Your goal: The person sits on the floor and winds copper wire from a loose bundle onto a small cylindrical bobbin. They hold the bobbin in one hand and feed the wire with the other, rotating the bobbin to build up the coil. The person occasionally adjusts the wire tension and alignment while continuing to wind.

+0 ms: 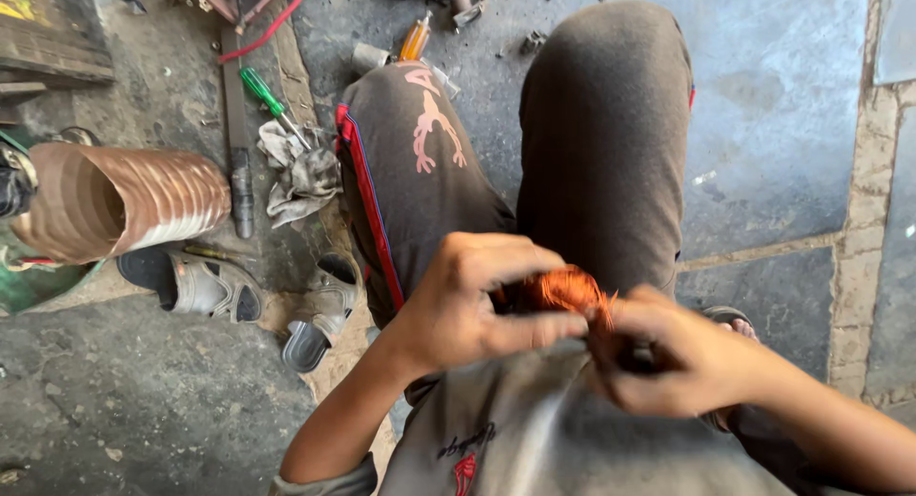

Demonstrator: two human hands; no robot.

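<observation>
Hands over lap: left hand (468, 300) pinching copper wire bundle (565, 291), right hand (673, 358) gripping its lower end; unwinding judged underway; next pull needs steady hold; screwdriver (270, 102), sandals (215, 286) on floor at left

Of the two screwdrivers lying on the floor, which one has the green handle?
The green-handled screwdriver lies left of the person's knee, beside the crumpled grey rag. The other screwdriver, higher up, has an orange handle.
</observation>
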